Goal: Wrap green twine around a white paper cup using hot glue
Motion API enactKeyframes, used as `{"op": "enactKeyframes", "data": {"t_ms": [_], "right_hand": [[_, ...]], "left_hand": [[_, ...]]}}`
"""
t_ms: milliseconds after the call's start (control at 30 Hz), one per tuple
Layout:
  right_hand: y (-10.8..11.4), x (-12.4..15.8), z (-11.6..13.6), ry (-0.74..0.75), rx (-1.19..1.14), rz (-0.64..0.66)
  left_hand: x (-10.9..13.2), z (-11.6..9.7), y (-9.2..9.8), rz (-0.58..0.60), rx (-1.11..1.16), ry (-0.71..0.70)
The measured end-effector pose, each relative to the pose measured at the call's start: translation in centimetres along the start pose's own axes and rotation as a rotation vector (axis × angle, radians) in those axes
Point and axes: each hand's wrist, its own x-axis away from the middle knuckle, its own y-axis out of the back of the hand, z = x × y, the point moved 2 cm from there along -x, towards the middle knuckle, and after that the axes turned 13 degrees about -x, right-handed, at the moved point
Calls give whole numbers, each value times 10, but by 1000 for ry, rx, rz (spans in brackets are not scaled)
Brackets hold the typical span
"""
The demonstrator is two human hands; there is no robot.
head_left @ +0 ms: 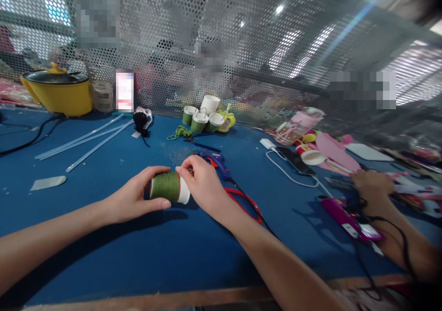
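The cup (184, 192) is wound in moss-green thread (165, 186), its exposed end white, with a thin red line where the two meet. The table (138, 260) is deep blue, with a brown strip along its near edge. By the far edge sit three more cups (199, 125), green with white rims, beside a brighter green strand (179, 132). The pot (65, 96) at the far left corner is yellow. Toward the right edge, a tumbler (302, 123) looks pink, though blur softens it. The mesh panel (165, 20) behind is grey, patterned with round holes.

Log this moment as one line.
left hand: around green-wrapped cup | right hand: at its white end | beyond: glue gun, cup cluster | far right: another person's hand
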Motion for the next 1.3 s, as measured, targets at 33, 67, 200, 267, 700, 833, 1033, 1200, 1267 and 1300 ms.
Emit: {"op": "enactKeyframes", "data": {"t_ms": [33,67,200,267,700,833,1033,1200,1267,1300], "right_hand": [[-1,1,1,23,13,1],[-2,2,2,40,23,9],[1,3,8,88,45,72],[4,2,9,104,35,93],[9,-5,0,-31,-146,224],[10,-4,1,-68,-142,244],[11,-4,1,-84,-124,264],[11,-5,0,-97,-101,277],[11,-5,0,-105,-94,282],[11,-5,0,-110,-90,286]], "left_hand": [[-1,-1,0,-7,12,32],[-1,-3,1,-18,9,54],[-2,-10,6,-46,-70,36],[-2,-11,8,-43,-86,2],[1,-15,9,32,-126,-137],[2,-15,9,31,-122,-183],[2,-13,8,15,-136,-222],[1,-13,7,6,-148,-251],[0,-13,7,7,-157,-266],[0,-14,7,9,-162,-273]]}}
